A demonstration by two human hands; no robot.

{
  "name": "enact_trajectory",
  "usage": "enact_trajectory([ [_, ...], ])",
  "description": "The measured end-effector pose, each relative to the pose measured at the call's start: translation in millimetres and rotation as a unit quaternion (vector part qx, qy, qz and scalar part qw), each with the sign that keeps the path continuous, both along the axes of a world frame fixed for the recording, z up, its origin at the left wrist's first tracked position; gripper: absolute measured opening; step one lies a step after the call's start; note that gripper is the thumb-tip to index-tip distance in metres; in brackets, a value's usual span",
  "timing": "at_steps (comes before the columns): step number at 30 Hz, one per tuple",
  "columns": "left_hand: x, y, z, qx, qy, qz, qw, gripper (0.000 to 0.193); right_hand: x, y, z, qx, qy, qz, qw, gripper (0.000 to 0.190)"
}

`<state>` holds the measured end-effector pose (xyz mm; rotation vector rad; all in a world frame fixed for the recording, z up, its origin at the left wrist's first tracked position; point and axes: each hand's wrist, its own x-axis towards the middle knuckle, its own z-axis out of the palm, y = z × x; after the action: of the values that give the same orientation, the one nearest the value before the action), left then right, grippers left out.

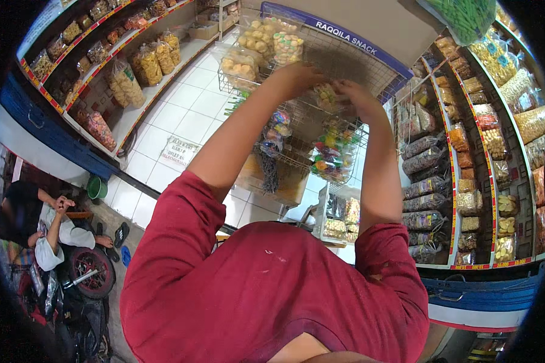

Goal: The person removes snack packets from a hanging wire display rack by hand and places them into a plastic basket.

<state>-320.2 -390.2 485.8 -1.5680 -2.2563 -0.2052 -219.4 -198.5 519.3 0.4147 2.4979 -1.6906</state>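
Note:
Both my arms reach forward over a wire display rack (352,56) with a blue sign strip along its back. My left hand (302,79) is palm down above the upper basket, close to clear bags of round snacks (257,36) and a bag of pastel-coloured snacks (288,47). My right hand (359,100) is at the right side of the same basket, its fingers bent inward. Between the hands is a small clear bag of yellowish snacks (325,97); the right fingertips meet its edge. Blur hides whether either hand grips it.
A lower wire basket holds colourful wrapped sweets (331,156). A cardboard box (277,181) and white plastic crate (320,220) stand below. Shelves of bagged snacks line the left (118,54) and right (454,181). A seated person (50,222) and motorbike wheel (91,272) are at lower left.

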Motion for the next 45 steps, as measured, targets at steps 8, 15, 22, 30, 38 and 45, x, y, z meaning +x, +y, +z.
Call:
enact_trajectory([
  [8,-9,13,0,0.124,-0.122,-0.057,0.983,0.037,-22,36,-29,-0.114,0.139,-0.095,0.979,0.056],
  [15,25,-31,8,0.337,-0.315,-0.023,0.887,0.043,-30,-7,-21,-0.112,0.137,-0.019,0.984,0.051],
  [22,41,-10,26,0.437,-0.358,-0.059,0.823,0.045,-151,78,-101,-0.163,0.110,0.152,0.969,0.051],
  [30,52,-55,14,0.563,-0.319,0.034,0.761,0.049,-84,-85,-5,0.461,0.149,0.181,0.856,0.047],
  [38,95,-67,52,0.592,-0.522,0.010,0.614,0.048,-122,-43,-41,0.076,0.358,0.020,0.931,0.040],
  [45,119,-62,56,0.575,-0.635,-0.105,0.505,0.042,33,-41,26,-0.188,0.369,-0.105,0.904,0.047],
])
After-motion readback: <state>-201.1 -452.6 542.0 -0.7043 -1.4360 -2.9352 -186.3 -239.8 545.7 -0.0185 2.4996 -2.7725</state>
